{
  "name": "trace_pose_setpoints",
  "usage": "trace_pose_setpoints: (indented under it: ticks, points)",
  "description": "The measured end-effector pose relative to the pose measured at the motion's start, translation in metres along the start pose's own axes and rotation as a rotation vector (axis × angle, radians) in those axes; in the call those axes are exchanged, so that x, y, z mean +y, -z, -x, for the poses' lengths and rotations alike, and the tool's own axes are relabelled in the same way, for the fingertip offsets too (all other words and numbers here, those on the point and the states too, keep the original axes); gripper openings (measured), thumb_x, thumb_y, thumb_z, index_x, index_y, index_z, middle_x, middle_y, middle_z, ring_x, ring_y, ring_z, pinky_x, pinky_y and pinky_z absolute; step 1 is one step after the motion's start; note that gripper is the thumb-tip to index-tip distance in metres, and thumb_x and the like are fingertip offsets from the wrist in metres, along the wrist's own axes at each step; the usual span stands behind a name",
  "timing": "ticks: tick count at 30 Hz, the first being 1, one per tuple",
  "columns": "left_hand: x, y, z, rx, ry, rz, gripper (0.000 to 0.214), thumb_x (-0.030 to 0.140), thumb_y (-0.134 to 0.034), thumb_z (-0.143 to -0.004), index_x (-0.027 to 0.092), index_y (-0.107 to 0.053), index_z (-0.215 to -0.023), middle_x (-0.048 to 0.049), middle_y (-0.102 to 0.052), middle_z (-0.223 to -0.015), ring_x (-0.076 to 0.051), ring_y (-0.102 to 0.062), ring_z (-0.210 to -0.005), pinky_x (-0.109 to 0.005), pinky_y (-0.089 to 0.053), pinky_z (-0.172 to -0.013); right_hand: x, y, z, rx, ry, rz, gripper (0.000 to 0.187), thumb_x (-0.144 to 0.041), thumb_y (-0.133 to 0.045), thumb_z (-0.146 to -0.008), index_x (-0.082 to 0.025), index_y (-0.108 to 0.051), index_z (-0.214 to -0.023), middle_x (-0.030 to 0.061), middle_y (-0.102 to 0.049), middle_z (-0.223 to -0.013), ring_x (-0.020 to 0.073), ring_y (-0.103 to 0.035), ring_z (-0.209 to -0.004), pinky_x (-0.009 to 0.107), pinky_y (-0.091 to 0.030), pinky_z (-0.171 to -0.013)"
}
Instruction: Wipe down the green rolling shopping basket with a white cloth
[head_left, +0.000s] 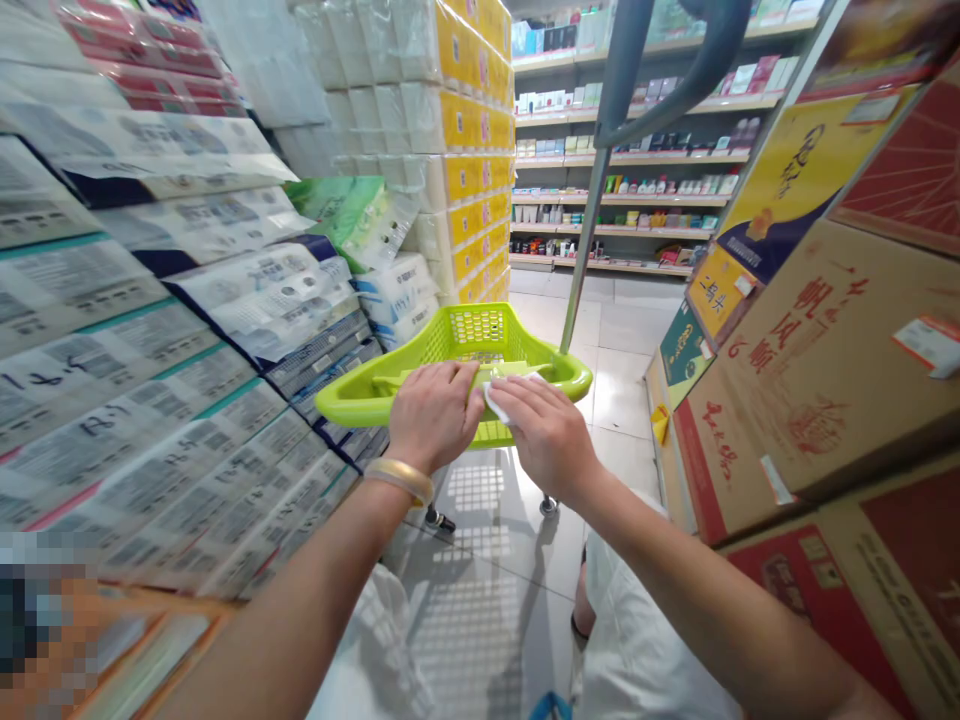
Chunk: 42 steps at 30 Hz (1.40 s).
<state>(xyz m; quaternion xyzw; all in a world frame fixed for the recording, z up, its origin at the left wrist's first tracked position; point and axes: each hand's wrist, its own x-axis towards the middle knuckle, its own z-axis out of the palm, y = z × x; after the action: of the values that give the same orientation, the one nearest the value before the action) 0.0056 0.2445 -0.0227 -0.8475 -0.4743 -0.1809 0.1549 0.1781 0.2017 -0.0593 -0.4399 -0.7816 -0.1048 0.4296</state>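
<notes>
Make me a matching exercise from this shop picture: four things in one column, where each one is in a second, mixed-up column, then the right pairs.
Things:
1. Gold bangle
2. White cloth
3. Lime-green plastic basket
4. Cardboard cartons

Places:
A. Stacked along the right side of the aisle
B. Around the wrist of the left hand
C. Below both hands, above castors
D. Under the right hand

Right pairs: 1-B, 2-D, 3-C, 4-A
</notes>
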Motion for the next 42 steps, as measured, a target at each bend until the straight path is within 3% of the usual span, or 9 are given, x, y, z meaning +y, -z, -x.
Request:
trace_pose_setpoints:
  ticks: [6,13,17,22,27,31,34,38,42]
  points:
    - [0.007,0.001,0.003,-0.008,0.041,0.063,0.043,0.032,-0.041,-0.092,0.015,-0.061,-0.127,-0.0116,-0.069,-0.116,-0.029,-0.061,-0.107,-0.046,-0.045,-0.099,0.015,0.013,0.001,-0.005,-0.071,0.009,0.03,-0.014,-0.047,-0.096,-0.021,-0.068,-0.117,0.0061,-0.074,-0.119,0.0224,-0.069,-0.112,0.042,-0.052,-0.102]
    - [0.013,0.003,0.004,-0.021,0.083,0.149,0.04,0.028,-0.041,-0.092,0.02,-0.06,-0.127,-0.0092,-0.069,-0.117,-0.025,-0.061,-0.11,-0.043,-0.044,-0.1,-0.013,-0.004,-0.006,-0.017,0.038,0.015,0.038,-0.01,-0.043,-0.095,-0.022,-0.065,-0.124,0.0078,-0.071,-0.126,0.0223,-0.067,-0.119,0.042,-0.051,-0.106]
    - [0.01,0.001,0.009,0.007,0.063,0.151,0.042,0.03,-0.042,-0.092,0.015,-0.056,-0.129,-0.0111,-0.068,-0.117,-0.024,-0.06,-0.11,-0.041,-0.042,-0.101,-0.014,-0.007,-0.002,-0.008,0.054,0.017,0.04,-0.011,-0.043,-0.095,-0.023,-0.063,-0.127,0.0071,-0.07,-0.128,0.0224,-0.066,-0.12,0.042,-0.051,-0.106]
    - [0.01,0.0,0.016,0.05,0.041,0.173,0.033,0.031,-0.043,-0.091,0.015,-0.061,-0.114,-0.0101,-0.07,-0.106,-0.025,-0.061,-0.102,-0.041,-0.042,-0.097,-0.018,-0.009,0.01,0.04,0.028,0.037,0.043,-0.009,-0.042,-0.094,-0.023,-0.063,-0.129,0.0075,-0.069,-0.129,0.0232,-0.064,-0.123,0.043,-0.047,-0.11]
    - [-0.003,0.003,0.027,0.062,0.021,0.21,0.031,0.033,-0.045,-0.091,0.015,-0.062,-0.11,-0.0111,-0.069,-0.105,-0.025,-0.061,-0.102,-0.042,-0.041,-0.1,-0.04,-0.02,0.01,0.091,0.023,0.08,0.041,-0.009,-0.044,-0.094,-0.023,-0.064,-0.127,0.0077,-0.071,-0.126,0.0232,-0.066,-0.121,0.042,-0.048,-0.108]
    - [-0.024,0.006,0.035,0.056,-0.01,0.221,0.03,0.033,-0.044,-0.091,0.016,-0.062,-0.108,-0.0111,-0.069,-0.104,-0.025,-0.061,-0.103,-0.042,-0.041,-0.099,-0.051,-0.026,0.006,0.037,0.038,0.096,0.043,-0.01,-0.042,-0.094,-0.024,-0.063,-0.129,0.0069,-0.069,-0.129,0.0227,-0.065,-0.122,0.042,-0.048,-0.108]
    - [-0.035,0.007,0.039,0.062,-0.021,0.215,0.031,0.031,-0.042,-0.092,0.015,-0.063,-0.11,-0.0109,-0.07,-0.105,-0.024,-0.062,-0.101,-0.041,-0.042,-0.098,-0.042,-0.019,0.009,0.031,0.031,0.095,0.04,-0.011,-0.042,-0.094,-0.024,-0.066,-0.124,0.0064,-0.072,-0.124,0.0223,-0.068,-0.117,0.042,-0.05,-0.106]
    - [-0.039,0.011,0.043,0.051,-0.02,0.194,0.032,0.029,-0.043,-0.091,0.016,-0.064,-0.112,-0.0101,-0.07,-0.108,-0.024,-0.062,-0.101,-0.041,-0.042,-0.097,-0.026,-0.001,0.02,0.108,-0.079,0.117,0.033,-0.016,-0.044,-0.095,-0.024,-0.069,-0.115,0.0077,-0.076,-0.113,0.0247,-0.071,-0.108,0.048,-0.052,-0.103]
    - [-0.037,0.013,0.045,0.06,0.008,0.185,0.034,0.03,-0.045,-0.09,0.017,-0.065,-0.115,-0.0091,-0.071,-0.11,-0.024,-0.063,-0.101,-0.041,-0.044,-0.096,-0.029,0.01,0.029,0.086,-0.078,0.099,0.032,-0.018,-0.046,-0.096,-0.024,-0.068,-0.119,0.0077,-0.074,-0.119,0.0249,-0.068,-0.115,0.05,-0.049,-0.107]
